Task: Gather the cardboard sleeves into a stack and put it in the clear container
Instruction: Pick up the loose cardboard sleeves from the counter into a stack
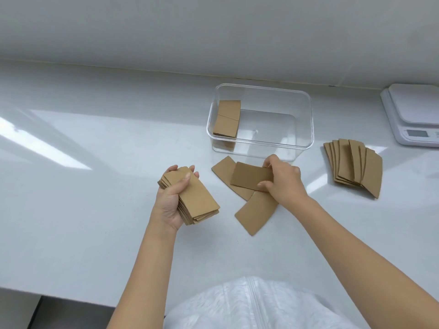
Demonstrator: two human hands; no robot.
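My left hand [171,205] grips a thick stack of brown cardboard sleeves [192,198], thumb across its top, just above the white counter. My right hand [283,179] pinches a single flat sleeve [249,178] by its right end, held just above two loose sleeves: one [222,167] to the left and one [255,213] nearer me. The clear container [306,124] stands just beyond my right hand. A small stack of sleeves [228,118] leans against its left wall inside.
A fanned pile of several more sleeves [354,169] lies on the counter right of the container. A white kitchen scale [414,115] sits at the far right by the wall. The counter's front edge runs near my body.
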